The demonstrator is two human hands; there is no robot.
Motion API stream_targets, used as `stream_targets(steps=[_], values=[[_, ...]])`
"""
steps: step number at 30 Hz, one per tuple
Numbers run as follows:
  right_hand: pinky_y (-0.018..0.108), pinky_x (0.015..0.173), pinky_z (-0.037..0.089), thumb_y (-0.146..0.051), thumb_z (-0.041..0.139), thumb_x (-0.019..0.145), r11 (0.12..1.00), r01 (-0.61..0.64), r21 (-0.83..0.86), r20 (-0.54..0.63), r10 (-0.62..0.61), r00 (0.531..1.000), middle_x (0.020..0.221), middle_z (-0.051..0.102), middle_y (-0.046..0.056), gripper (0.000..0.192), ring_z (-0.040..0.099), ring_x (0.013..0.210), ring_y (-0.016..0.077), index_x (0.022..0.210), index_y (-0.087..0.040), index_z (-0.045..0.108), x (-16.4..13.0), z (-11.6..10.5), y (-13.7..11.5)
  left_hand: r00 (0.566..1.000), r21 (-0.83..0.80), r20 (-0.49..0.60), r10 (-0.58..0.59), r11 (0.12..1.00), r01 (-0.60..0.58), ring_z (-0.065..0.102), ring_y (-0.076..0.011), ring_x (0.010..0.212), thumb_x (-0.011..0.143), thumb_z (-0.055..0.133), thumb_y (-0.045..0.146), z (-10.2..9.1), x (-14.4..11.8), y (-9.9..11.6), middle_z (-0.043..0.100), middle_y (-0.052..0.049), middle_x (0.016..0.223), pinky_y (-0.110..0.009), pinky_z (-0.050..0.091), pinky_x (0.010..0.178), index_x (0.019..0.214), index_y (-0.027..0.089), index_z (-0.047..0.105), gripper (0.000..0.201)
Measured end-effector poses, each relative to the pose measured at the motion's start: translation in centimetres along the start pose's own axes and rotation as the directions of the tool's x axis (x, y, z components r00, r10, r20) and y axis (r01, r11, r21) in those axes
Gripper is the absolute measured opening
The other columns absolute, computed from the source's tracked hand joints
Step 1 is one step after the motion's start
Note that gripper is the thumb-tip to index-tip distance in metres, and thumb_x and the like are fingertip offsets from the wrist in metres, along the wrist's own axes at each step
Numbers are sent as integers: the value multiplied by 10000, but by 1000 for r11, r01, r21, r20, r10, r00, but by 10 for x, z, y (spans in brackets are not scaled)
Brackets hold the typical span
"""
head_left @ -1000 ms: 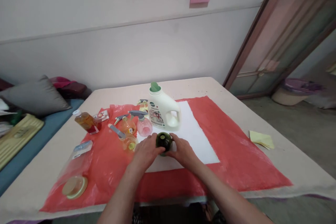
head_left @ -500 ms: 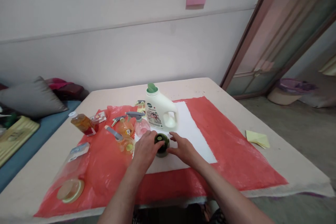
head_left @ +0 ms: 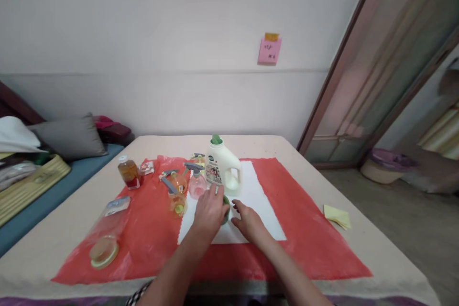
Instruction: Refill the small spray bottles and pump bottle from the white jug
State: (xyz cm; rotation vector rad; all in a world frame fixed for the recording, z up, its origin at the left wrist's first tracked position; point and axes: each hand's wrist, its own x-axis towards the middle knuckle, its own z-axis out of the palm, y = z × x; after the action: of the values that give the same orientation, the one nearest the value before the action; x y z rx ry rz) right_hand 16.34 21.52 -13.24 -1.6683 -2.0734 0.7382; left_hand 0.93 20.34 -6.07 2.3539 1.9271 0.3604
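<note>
resting on the white sheet (head_left: 261, 201) at the middle of the table (head_left: 358, 191): one small dark green bottle (head_left: 225, 206), mostly covered by the left hand (head_left: 210, 211), only its right edge showing.

left hand: fingers curled over and around the green bottle from the left and top, closed on it.

right hand (head_left: 248, 220): palm down on the white sheet just right of the bottle, fingers loosely spread, fingertips near the bottle; whether they touch it i cannot tell.

white detergent jug (head_left: 224, 168): upright, green cap, handle to the right, standing just behind the hands on the far part of the white sheet.

pink spray bottle (head_left: 197, 184): round body, grey trigger head, just left of the jug.

orange spray bottle (head_left: 178, 180): grey trigger, beside the pink one, on the red plastic sheet (head_left: 308, 234).

yellow-orange spray bottle (head_left: 177, 201): lying tilted in front of the orange one, left of the left hand.

amber bottle (head_left: 129, 173): upright, pale cap, red label, near the far left corner of the red sheet.

clear bag (head_left: 105, 234): lying on the near left of the red sheet, a round pale lid inside.

yellow paper (head_left: 337, 216): folded, on the bare tablecloth well to the right.

pink note (head_left: 269, 50): stuck to the wall above the table.

grey cushion (head_left: 68, 136): on the bench at the left.
</note>
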Motion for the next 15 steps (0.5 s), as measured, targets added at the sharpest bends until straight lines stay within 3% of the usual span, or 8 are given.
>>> stream_targets(steps=[4, 7, 9, 11, 12, 15], values=[[287, 919, 494, -59, 485, 797, 995, -1, -101, -51, -4, 999, 1222, 664, 123, 571, 674, 1048, 199, 1355, -167, 544, -47, 8, -9, 999, -121, 6, 34, 992, -33, 566, -261, 1206, 920, 550, 259, 11, -55, 21, 547, -104, 1415, -358, 428, 1016, 1336, 217, 563, 418], [339, 905, 507, -39, 404, 821, 984, -46, -171, -93, 30, 995, 1287, 607, 199, 565, 656, 1078, 251, 1366, -112, 537, -97, 34, -6, 998, -149, 54, -33, 988, 41, 588, -277, 1191, 931, 511, 244, 40, -115, 32, 613, -112, 1354, -373, 453, 1006, 1331, 205, 599, 411], [361, 980, 473, -31, 410, 828, 960, -34, -277, -105, 4, 994, 1357, 578, 195, 570, 603, 1188, 271, 1366, -150, 553, -131, 61, 1, 990, -176, 109, -86, 979, 105, 547, -301, 1266, 937, 473, 226, 64, -153, 37, 600, -150, 1380, -410, 404, 1082, 1362, 166, 588, 445], [439, 1027, 442, -43, 367, 875, 914, -13, -406, -44, -6, 999, 1401, 569, 171, 550, 565, 1253, 299, 1353, -210, 579, -160, 91, 10, 975, -270, 192, -111, 949, 161, 496, -312, 1324, 938, 415, 191, 88, -184, 39, 564, -152, 1425, -467, 352, 1124, 1388, 184, 569, 476], [464, 1018, 446, -39, 354, 881, 900, 12, -435, 53, 12, 999, 1396, 578, 167, 556, 567, 1255, 311, 1352, -221, 585, -172, 106, 15, 956, -341, 267, -122, 916, 212, 480, -331, 1336, 928, 394, 166, 98, -195, 39, 565, -157, 1418, -520, 326, 1129, 1357, 184, 596, 474], [390, 840, 541, -39, 480, 844, 902, 30, -431, 175, 51, 983, 1028, 742, 132, 381, 707, 974, 288, 1054, -214, 747, -202, 140, 24, 887, -477, 444, -123, 806, 351, 573, -403, 1203, 846, 541, 164, 121, -221, 36, 671, -173, 1207, -633, 378, 1034, 1121, 212, 729, 336]])
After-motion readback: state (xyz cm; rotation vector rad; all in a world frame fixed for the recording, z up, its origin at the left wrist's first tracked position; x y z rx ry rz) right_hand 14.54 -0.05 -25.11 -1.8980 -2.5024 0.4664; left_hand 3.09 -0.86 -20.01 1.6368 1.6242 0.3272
